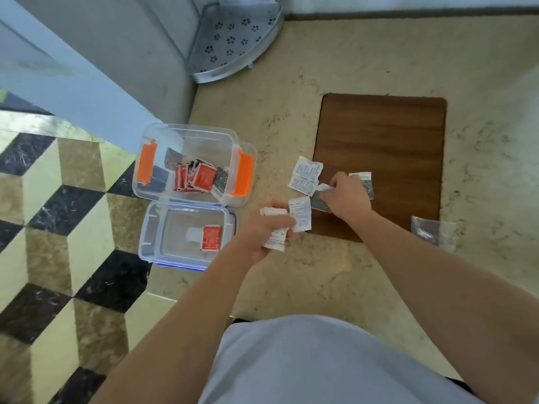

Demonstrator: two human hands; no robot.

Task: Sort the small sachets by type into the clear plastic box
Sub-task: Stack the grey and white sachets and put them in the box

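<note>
A clear plastic box with orange latches stands on the counter, holding a row of red sachets and a dark sachet beside them. Its lid lies in front, with one red sachet on it. My left hand is shut on a stack of white sachets. My right hand reaches onto the brown board's left edge and pinches a white sachet over a grey sachet. Two white sachets lie loose beside it, another white sachet lies between my hands.
The brown wooden board lies on the beige stone counter. An empty clear bag sits at its right front corner. A grey perforated corner shelf stands at the back. The counter edge drops to a patterned floor on the left.
</note>
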